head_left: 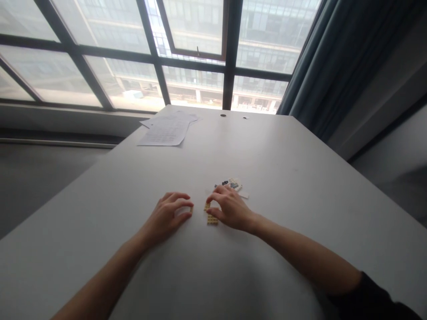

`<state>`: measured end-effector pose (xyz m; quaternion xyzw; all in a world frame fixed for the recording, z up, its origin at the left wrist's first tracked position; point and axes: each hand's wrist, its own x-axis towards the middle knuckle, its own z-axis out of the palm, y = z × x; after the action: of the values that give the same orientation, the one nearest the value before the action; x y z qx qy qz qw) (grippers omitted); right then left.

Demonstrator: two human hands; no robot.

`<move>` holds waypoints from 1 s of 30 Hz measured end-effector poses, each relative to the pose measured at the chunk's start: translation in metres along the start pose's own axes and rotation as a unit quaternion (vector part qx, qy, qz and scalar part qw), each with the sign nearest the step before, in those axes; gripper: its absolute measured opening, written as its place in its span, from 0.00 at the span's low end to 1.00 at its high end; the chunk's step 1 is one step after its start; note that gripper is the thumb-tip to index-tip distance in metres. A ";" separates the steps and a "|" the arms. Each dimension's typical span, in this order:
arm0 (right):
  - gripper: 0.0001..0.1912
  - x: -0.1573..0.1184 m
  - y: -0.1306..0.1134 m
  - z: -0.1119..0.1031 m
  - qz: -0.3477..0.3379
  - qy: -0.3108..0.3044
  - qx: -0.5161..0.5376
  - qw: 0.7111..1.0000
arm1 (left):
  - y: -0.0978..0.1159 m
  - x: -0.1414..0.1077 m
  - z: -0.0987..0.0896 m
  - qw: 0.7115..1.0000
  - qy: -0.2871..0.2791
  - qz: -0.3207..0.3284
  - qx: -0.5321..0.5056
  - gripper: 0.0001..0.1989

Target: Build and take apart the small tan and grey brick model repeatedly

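Note:
Between the thumb and fingers of my left hand (170,211) is a small tan toy brick (191,209), pinched at its ends. To its right, my right hand (231,208) curls its thumb and index finger round another tan brick (207,206). Just below those fingertips a studded tan plate (212,220) lies on the white table, partly covered by the right thumb. Behind my right hand sits a small pile of white, grey and dark bricks (234,183), its near side hidden by the knuckles. A gap separates the two hands.
Printed sheets of paper (167,131) lie at the table's far left. Two cable holes, one dark (223,115), are near the far edge of the table (260,146). Large windows stand beyond it, with a dark curtain (333,58) on the right.

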<state>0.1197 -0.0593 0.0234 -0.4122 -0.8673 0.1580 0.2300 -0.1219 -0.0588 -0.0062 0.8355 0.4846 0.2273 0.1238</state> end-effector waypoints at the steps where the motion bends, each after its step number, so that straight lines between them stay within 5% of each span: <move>1: 0.08 0.004 -0.003 0.005 -0.008 -0.012 -0.023 1.000 | 0.000 -0.002 0.002 1.000 -0.008 0.002 0.010 0.11; 12: 0.11 0.013 -0.012 0.030 -0.007 -0.044 -0.083 0.996 | 0.001 -0.004 0.011 1.000 -0.002 0.021 0.014 0.11; 30: 0.11 -0.043 0.033 -0.009 0.076 0.070 -0.027 0.994 | 0.001 -0.001 0.015 1.000 -0.007 0.024 0.004 0.14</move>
<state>0.1692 -0.0721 0.0043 -0.4931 -0.8192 0.1217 0.2663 -0.1142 -0.0605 -0.0186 0.8491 0.4644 0.2220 0.1183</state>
